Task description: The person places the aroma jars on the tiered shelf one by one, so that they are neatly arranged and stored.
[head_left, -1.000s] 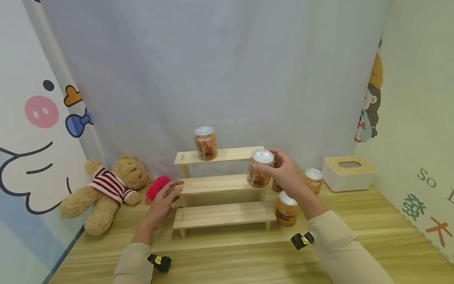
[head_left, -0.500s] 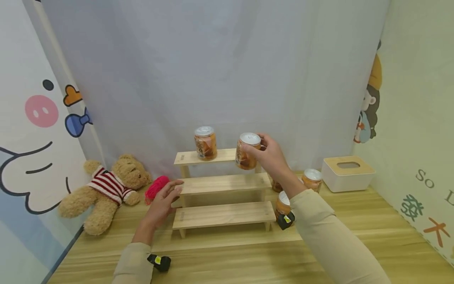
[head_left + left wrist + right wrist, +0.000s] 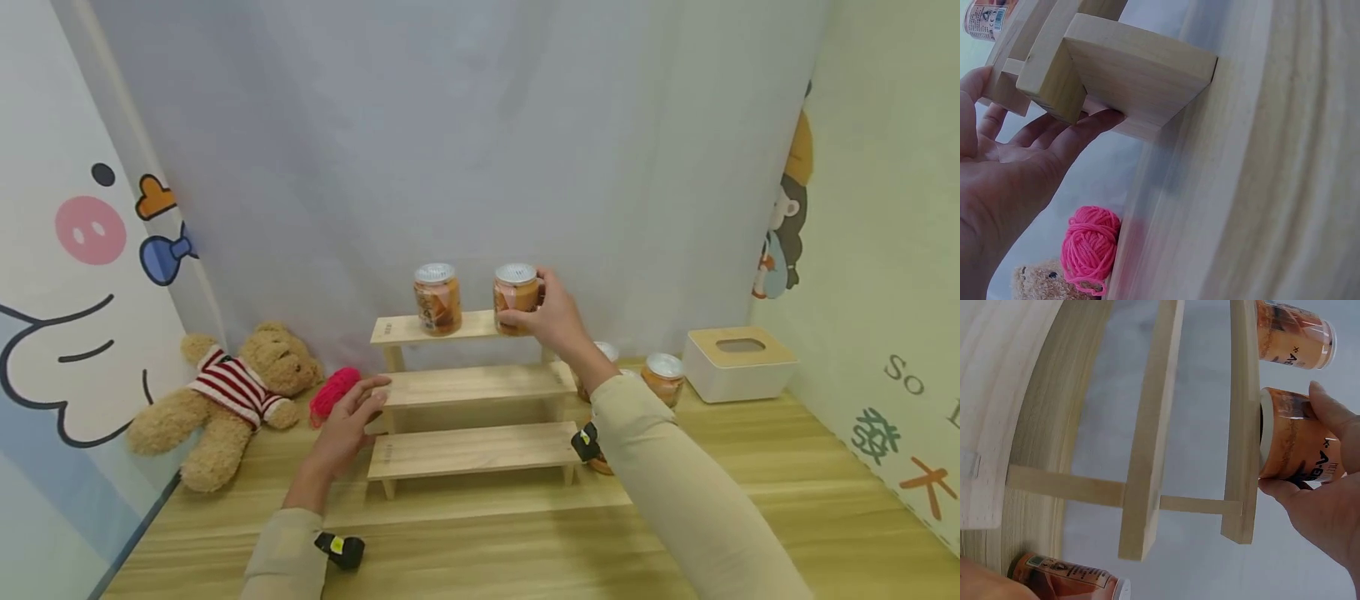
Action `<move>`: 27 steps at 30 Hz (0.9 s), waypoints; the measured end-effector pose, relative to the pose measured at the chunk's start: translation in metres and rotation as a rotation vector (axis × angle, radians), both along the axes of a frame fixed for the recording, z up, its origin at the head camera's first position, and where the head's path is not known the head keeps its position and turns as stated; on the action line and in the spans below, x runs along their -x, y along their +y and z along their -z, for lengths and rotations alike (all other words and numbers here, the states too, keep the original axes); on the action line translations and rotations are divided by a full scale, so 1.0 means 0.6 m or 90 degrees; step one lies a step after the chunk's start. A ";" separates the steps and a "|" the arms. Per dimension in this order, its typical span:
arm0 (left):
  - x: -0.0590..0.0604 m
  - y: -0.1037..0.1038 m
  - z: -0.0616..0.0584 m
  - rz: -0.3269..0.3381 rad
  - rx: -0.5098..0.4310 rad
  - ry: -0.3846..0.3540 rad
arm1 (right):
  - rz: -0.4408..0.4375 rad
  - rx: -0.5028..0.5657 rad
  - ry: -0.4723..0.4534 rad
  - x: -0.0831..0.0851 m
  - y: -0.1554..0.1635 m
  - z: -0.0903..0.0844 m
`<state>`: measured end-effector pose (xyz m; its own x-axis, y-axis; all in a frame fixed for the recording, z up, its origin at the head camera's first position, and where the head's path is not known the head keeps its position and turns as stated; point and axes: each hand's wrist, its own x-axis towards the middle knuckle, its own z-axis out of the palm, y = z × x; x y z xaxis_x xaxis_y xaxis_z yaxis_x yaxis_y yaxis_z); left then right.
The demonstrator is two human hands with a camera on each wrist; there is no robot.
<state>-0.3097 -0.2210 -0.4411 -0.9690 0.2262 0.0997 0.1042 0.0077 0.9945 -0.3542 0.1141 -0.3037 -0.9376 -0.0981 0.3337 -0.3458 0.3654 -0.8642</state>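
My right hand (image 3: 557, 315) grips an orange-labelled can (image 3: 514, 296) with a silver lid, thumb in front and fingers behind. The can is at the top board (image 3: 476, 323) of a three-tier wooden shelf; in the right wrist view its base (image 3: 1265, 428) lies against or just above that board. A matching can (image 3: 437, 302) stands to its left on the same board. My left hand (image 3: 343, 433) is at the shelf's left end. In the left wrist view its extended fingers (image 3: 1088, 129) touch the wooden end pieces (image 3: 1135, 69).
More cans stand on the table right of the shelf, including one can (image 3: 663, 379) near a white tissue box (image 3: 738, 367); my right arm partly covers others. Pink yarn (image 3: 333, 394) and a teddy bear (image 3: 236, 400) lie at the left. A curtain (image 3: 480, 150) hangs behind.
My right hand has carried the can up and left, from beside the middle board to the top board. The left hand has stayed at the shelf's left end.
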 end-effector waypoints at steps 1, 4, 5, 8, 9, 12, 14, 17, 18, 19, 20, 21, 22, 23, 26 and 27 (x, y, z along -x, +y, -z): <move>0.000 -0.001 -0.001 -0.001 0.002 0.001 | 0.005 -0.013 0.001 0.004 -0.002 0.000; 0.000 -0.001 -0.004 0.000 0.008 0.004 | 0.022 -0.059 0.001 0.012 -0.005 0.001; 0.000 -0.001 -0.005 -0.001 0.010 0.005 | 0.030 -0.074 -0.003 0.013 -0.005 0.000; 0.002 0.001 -0.008 -0.002 0.012 0.010 | 0.044 -0.123 -0.024 0.013 -0.002 -0.002; 0.002 0.001 -0.009 -0.002 0.013 0.011 | 0.048 -0.139 -0.032 0.013 0.000 -0.002; 0.004 0.001 -0.011 -0.003 0.015 0.009 | 0.052 -0.172 -0.053 0.013 0.004 -0.002; 0.005 0.000 -0.012 -0.004 0.016 0.009 | 0.055 -0.191 -0.056 0.015 0.004 -0.001; 0.006 -0.001 -0.013 -0.005 0.019 0.009 | 0.061 -0.206 -0.058 0.019 0.003 0.000; 0.005 -0.001 -0.013 -0.005 0.021 0.009 | 0.065 -0.213 -0.058 0.021 0.002 0.001; 0.005 -0.001 -0.013 -0.005 0.021 0.008 | 0.070 -0.220 -0.059 0.022 0.001 0.002; 0.004 -0.001 -0.013 -0.005 0.022 0.007 | 0.074 -0.226 -0.059 0.024 0.000 0.003; 0.003 -0.001 -0.012 -0.005 0.023 0.005 | 0.075 -0.229 -0.060 0.025 0.000 0.005; 0.002 -0.001 -0.011 -0.005 0.023 0.003 | 0.076 -0.233 -0.060 0.026 -0.001 0.007; 0.001 -0.001 -0.009 -0.006 0.023 0.001 | 0.077 -0.237 -0.059 0.027 -0.001 0.009; -0.001 0.000 -0.005 -0.008 0.020 0.000 | 0.073 -0.239 -0.059 0.027 -0.002 0.014; 0.000 0.000 -0.004 -0.009 0.019 0.000 | 0.067 -0.230 -0.063 0.027 -0.001 0.015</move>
